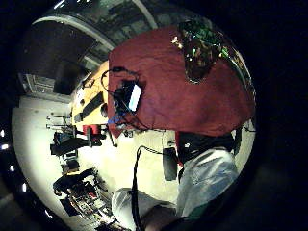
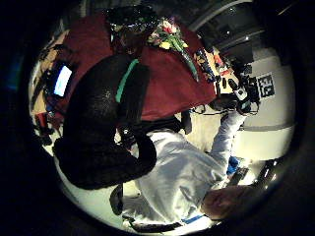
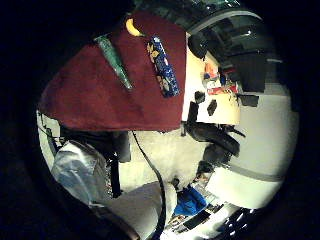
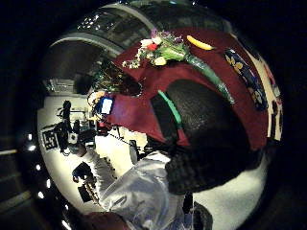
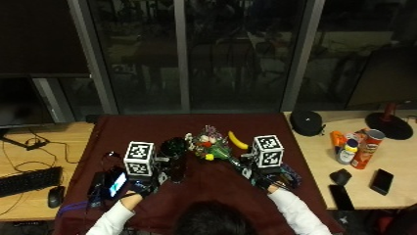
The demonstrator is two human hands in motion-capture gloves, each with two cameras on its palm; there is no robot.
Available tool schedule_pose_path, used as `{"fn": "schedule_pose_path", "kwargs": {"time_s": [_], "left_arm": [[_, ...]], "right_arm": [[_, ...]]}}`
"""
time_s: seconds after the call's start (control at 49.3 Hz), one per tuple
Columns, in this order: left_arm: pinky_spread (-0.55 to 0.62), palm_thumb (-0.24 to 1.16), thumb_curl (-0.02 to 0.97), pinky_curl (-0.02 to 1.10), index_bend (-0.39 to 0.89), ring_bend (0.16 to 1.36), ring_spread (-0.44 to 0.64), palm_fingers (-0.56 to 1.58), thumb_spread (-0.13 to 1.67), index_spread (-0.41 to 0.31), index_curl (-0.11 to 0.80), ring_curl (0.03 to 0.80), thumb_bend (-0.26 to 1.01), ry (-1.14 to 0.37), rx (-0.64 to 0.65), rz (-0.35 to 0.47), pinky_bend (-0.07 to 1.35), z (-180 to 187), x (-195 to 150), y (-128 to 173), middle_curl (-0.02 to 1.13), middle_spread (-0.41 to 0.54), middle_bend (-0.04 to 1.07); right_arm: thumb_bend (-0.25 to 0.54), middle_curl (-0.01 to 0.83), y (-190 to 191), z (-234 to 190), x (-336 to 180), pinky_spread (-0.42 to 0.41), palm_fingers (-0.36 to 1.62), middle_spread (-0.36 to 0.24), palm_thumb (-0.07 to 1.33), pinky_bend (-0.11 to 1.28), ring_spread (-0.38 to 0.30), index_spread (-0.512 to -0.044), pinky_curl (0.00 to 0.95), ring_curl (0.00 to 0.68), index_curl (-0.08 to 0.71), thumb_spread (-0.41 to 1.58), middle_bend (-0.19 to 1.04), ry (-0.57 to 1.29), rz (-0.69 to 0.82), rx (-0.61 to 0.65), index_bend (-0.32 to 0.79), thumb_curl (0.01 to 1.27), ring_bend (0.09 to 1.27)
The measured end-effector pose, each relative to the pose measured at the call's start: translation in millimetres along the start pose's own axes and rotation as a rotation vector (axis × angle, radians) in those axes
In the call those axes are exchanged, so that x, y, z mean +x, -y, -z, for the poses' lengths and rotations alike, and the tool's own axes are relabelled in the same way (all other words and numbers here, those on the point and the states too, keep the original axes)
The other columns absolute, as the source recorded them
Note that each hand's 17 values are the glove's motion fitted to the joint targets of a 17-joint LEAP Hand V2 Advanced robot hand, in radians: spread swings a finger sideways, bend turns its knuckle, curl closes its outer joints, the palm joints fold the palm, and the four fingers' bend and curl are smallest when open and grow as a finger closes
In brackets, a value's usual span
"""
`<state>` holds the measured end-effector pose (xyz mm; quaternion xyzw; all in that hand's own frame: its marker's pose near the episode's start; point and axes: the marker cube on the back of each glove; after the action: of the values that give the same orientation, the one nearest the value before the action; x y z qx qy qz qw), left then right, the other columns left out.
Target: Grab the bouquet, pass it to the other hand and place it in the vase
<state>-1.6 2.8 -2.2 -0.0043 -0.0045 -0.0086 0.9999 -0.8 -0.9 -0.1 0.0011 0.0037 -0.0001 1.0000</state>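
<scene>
Outside view: the bouquet (image 5: pixel 212 145) is left lying at frame centre beside the dark vase (image 5: pixel 174 152), unlifted; neither the left hand (image 5: pixel 138 186) nor the right hand (image 5: pixel 266 181) shows its fingers clearly.

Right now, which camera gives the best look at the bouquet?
The right thumb side palm view: the bouquet lies whole on the red cloth. Outside view shows it small, left thumb view at the edge, right little finger view only its wrap; the last misses it.
</scene>
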Motion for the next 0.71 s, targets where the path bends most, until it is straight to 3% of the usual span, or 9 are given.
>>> {"fn": "schedule_pose_path", "kwargs": {"time_s": [0.122,0.264,0.446,0.71], "left_arm": [[0.31,0.21,0.081,0.1,0.18,0.47,0.28,0.24,0.77,0.007,0.114,0.134,0.12,0.005,0.009,0.03,0.24,8.9,-4.5,-8.1,0.08,0.189,0.17],[0.38,0.22,0.125,0.15,0.19,0.5,0.36,0.23,1.01,0.018,0.18,0.165,0.1,0.018,0.011,0.018,0.24,7.5,-3.2,-10.8,0.13,0.225,0.18],[0.41,0.22,0.169,0.19,0.18,0.51,0.4,0.22,1.15,0.022,0.237,0.187,0.07,-0.016,0.011,-0.021,0.24,-3.4,4.2,4.5,0.17,0.242,0.18],[0.43,0.24,0.212,0.24,0.17,0.53,0.41,0.2,1.21,0.032,0.284,0.211,0.02,-0.081,0.06,-0.113,0.24,-8.7,30.9,26.7,0.21,0.25,0.18]], "right_arm": [[0.203,0.091,-4.5,2.3,-1.5,0.176,0.29,0.068,0.33,0.53,0.095,-0.18,0.195,0.164,0.049,0.77,0.19,-0.011,0.003,0.007,0.07,0.09,0.49],[0.188,0.15,-5.5,2.6,2.7,0.212,0.25,0.083,0.35,0.56,0.118,-0.219,0.246,0.211,0.075,1.03,0.2,0.005,0.003,0.012,0.09,0.13,0.54],[0.152,0.211,4.1,4.2,2.8,0.228,0.24,0.09,0.36,0.59,0.125,-0.235,0.282,0.242,0.097,1.17,0.23,0.012,-0.014,-0.02,0.1,0.17,0.57],[0.075,0.272,15.2,16.5,8.5,0.225,0.34,0.1,0.36,0.75,0.103,-0.212,0.342,0.29,0.082,1.2,0.24,-0.028,-0.085,-0.098,0.04,0.22,0.65]]}}
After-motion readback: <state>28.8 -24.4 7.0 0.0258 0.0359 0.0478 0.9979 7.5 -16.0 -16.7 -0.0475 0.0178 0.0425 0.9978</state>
